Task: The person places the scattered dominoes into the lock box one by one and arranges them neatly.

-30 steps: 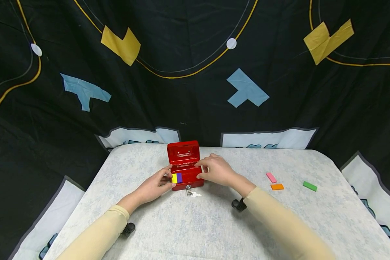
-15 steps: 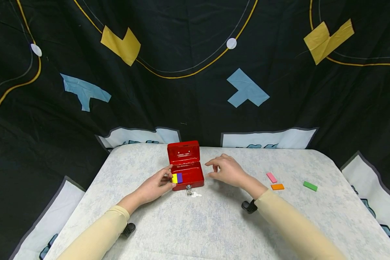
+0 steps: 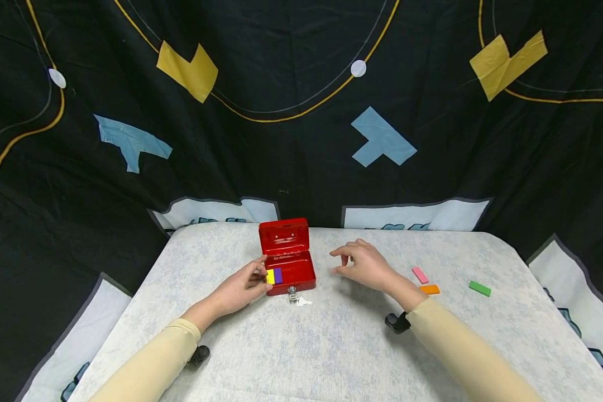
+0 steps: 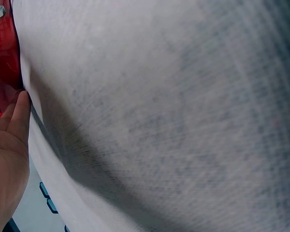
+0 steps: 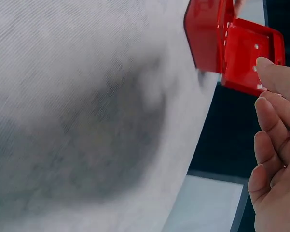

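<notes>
A small red cash box (image 3: 296, 271) stands on the table with its lid (image 3: 283, 237) raised. A yellow block (image 3: 269, 277) and a purple block (image 3: 278, 275) lie side by side at the left inside it. My left hand (image 3: 236, 289) rests against the box's left side; in the left wrist view its straight fingers (image 4: 20, 113) touch the red wall. My right hand (image 3: 365, 267) hovers to the right of the box, apart from it, holding nothing, fingers loosely bent. At the box's front is a silver lock (image 3: 293, 292), with pale keys (image 3: 304, 301) beside it.
On the right of the table (image 3: 291, 357) lie a pink block (image 3: 420, 274), an orange block (image 3: 429, 289) and a green block (image 3: 479, 288). A black curtain (image 3: 281, 167) hangs behind the table's far edge.
My right hand has let go of the box's right side and moved right, away from it. My left hand, the box and the blocks have stayed put.
</notes>
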`<act>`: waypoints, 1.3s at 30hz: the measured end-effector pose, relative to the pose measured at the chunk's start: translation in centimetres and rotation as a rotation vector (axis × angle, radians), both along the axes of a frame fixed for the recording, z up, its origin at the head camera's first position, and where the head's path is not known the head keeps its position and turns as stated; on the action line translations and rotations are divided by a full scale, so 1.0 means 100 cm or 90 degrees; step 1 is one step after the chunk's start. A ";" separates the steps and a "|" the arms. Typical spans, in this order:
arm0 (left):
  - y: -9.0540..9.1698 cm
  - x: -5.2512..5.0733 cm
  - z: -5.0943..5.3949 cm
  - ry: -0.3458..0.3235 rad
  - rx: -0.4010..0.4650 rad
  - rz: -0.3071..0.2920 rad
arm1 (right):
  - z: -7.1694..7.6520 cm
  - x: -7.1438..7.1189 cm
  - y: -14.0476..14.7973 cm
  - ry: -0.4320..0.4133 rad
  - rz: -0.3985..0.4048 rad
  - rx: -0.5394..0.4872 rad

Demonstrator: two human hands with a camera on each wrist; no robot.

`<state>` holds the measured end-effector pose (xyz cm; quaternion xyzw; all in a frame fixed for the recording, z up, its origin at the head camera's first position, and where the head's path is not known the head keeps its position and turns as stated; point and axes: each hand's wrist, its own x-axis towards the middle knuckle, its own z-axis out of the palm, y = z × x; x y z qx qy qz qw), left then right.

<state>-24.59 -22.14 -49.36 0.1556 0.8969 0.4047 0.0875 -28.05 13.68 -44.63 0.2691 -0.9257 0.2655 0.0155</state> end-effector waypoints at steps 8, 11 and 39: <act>0.001 0.001 0.000 0.002 0.002 0.000 | -0.006 0.004 0.026 -0.012 -0.035 -0.019; 0.001 0.001 0.000 0.003 0.004 -0.002 | -0.010 0.005 0.035 -0.003 -0.045 -0.025; 0.000 -0.001 -0.001 0.010 0.006 -0.009 | -0.017 0.014 0.114 -0.012 -0.144 -0.001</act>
